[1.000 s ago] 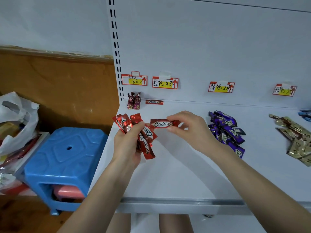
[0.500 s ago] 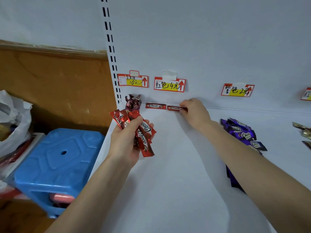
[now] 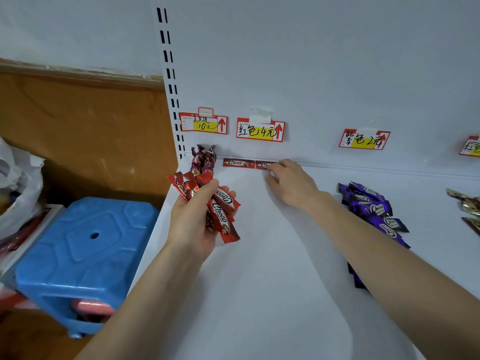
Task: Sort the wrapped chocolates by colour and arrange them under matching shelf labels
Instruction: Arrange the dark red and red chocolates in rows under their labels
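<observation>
**Q:** Where the white shelf (image 3: 259, 294) meets its back panel, what writing can be read?

**A:** Four price tags hang in a row across the middle of the frame. The red label (image 3: 260, 130) reads "红色4元" on a yellow strip with a red arrow. Left of it, the first tag (image 3: 203, 123) shows "10元". Right of centre, the purple label (image 3: 364, 139) reads "紫色2元". A fourth tag (image 3: 471, 146) is cut by the right edge, so I cannot read it.

**Q:** Where are the red chocolates?

**A:** One placed red bar (image 3: 238, 162), printed "Choco", lies flat against the back edge, below the red label. A second red bar (image 3: 262, 165) lies end to end with it on the right; only "C" shows, since my right hand (image 3: 291, 185) covers the rest. Those fingertips rest on the bar's right end; whether they pinch it or merely press it I cannot tell. My left hand (image 3: 197, 216), at centre left, is closed round a bunch of red bars (image 3: 220, 213), several showing "Choco", fanned out above and below the fist.

**Q:** What else lies around?

**A:** Two dark twist-wrapped sweets (image 3: 204, 158) stand under the first tag, just behind my left hand. A purple pile (image 3: 374, 209), also marked "Choco", lies at right under the purple label, partly hidden by my right forearm. Gold wrappers (image 3: 467, 206) touch the right edge. A blue stool (image 3: 83, 255) and a plastic bag (image 3: 18, 185) occupy the lower left, beside the shelf.
</observation>
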Demonstrator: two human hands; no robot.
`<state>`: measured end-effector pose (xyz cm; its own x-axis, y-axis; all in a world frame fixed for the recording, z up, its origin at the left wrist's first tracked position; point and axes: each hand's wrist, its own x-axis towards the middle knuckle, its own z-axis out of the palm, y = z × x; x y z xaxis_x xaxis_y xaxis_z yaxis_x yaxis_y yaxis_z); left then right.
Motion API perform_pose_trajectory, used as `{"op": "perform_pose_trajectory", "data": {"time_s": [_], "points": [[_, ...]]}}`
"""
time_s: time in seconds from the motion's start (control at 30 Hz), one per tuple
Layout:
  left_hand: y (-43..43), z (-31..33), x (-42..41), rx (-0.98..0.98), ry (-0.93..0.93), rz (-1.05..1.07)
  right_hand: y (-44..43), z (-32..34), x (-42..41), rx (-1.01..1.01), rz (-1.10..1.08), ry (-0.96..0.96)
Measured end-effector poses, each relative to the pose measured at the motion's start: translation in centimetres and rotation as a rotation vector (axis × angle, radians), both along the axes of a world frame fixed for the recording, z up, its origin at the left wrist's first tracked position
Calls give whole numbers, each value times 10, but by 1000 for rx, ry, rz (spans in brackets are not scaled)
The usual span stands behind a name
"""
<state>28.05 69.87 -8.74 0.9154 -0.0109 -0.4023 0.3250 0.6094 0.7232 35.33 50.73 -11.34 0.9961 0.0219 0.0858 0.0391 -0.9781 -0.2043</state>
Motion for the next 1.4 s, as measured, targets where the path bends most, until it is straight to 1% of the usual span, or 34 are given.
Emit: {"op": "perform_pose_trajectory", "data": {"time_s": [0.2,0.27,0.33,0.4,0.47,0.53,0.63,0.7,0.77,0.87,1.0,1.1,1.2,1.3,1.4], "points": [[1,3,-3,-35,80,8,-1,2,2,-34,-3,50],[2,4,-4,-33,111,23,2,7,-1,-17,5,44],[2,6,-8,-46,120,47,9,17,-10,110,20,-32],[2,9,-11,-88,131,78,20,31,-28,345,24,-142],[2,12,-15,-158,152,104,33,45,-55,606,67,-200],[0,15,-19,-216,156,122,47,56,-87,770,136,-172],[-2,15,-25,-270,115,140,65,61,-127,875,268,-55],[-2,14,-29,-299,99,122,74,59,-140,869,302,-14],[-1,15,-33,-321,91,105,78,55,-144,806,285,-28],[2,17,-37,-329,42,97,76,52,-141,819,236,-41],[7,16,-38,-267,12,92,68,54,-136,800,237,-91],[15,12,-34,-240,20,144,57,53,-128,768,242,-107],[24,7,-27,-217,41,197,42,42,-104,684,177,-109],[28,2,-22,-191,68,201,34,26,-71,571,108,-110],[27,0,-16,-173,87,200,35,10,-44,392,110,-81]]}}
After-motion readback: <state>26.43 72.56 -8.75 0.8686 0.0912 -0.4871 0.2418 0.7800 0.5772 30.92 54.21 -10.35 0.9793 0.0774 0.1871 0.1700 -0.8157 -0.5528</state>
